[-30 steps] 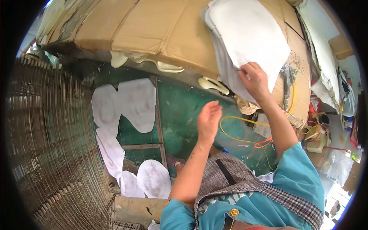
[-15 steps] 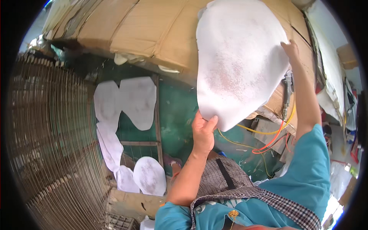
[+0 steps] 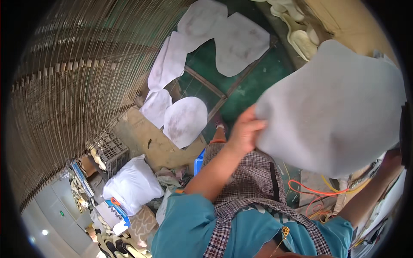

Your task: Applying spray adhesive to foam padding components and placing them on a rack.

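Observation:
A large white sheet (image 3: 331,107) with a rounded, irregular outline hangs raised in front of me on the right, its near side smooth and greyish. My left hand (image 3: 247,131) is closed on its left edge, thumb on top, slightly blurred. My right hand (image 3: 391,161) is at the sheet's lower right edge, dark and partly hidden, so its fingers do not show. Several similar white pieces with brownish smudges lie on a rack of wires and wooden bars, among them an oval piece (image 3: 186,120) and a larger piece (image 3: 241,43) at the far end.
Stacked wire racks (image 3: 77,81) rise on my left. Below them stand a grey plastic crate (image 3: 107,150) and a stuffed white bag (image 3: 132,185). Cardboard (image 3: 359,21) and pale moulded pieces (image 3: 301,41) are at the far right. An orange hose (image 3: 316,192) loops low on the right.
My view and body have turned left, toward the racks. The sheet has come away from the cardboard-covered surface, now showing a smooth side. My left hand still grips its edge.

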A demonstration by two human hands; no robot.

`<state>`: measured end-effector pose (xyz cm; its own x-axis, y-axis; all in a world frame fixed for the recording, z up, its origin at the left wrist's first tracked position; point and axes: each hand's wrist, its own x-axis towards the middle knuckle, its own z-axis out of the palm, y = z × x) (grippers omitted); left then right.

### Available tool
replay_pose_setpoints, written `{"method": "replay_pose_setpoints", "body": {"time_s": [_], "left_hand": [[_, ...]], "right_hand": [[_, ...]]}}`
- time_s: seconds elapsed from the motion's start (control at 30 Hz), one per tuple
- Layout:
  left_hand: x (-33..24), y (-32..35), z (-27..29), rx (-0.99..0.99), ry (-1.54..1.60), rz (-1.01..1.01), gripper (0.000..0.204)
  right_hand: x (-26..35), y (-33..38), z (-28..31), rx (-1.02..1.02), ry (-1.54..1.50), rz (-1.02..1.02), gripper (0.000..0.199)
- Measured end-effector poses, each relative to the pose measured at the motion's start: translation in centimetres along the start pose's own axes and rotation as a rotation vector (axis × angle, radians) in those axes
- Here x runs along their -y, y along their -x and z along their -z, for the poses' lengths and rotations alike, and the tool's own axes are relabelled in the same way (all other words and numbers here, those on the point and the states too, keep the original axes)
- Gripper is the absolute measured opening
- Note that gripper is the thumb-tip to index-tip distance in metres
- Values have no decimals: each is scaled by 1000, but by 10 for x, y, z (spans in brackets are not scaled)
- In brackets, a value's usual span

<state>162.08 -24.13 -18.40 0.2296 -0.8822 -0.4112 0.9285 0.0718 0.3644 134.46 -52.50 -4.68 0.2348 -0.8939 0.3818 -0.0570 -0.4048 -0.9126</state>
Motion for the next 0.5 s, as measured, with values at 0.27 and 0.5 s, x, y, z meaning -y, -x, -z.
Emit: {"method": "replay_pose_setpoints", "body": {"time_s": [0.27, 0.5], "left_hand": [[-67, 82, 246, -572, -146, -158, 42], [-173, 32, 399, -843, -431, -166, 38]], "right_hand": [[-92, 123, -282, 334, -265, -852, 16], [-222, 211, -488, 419, -349, -1014, 6]]}}
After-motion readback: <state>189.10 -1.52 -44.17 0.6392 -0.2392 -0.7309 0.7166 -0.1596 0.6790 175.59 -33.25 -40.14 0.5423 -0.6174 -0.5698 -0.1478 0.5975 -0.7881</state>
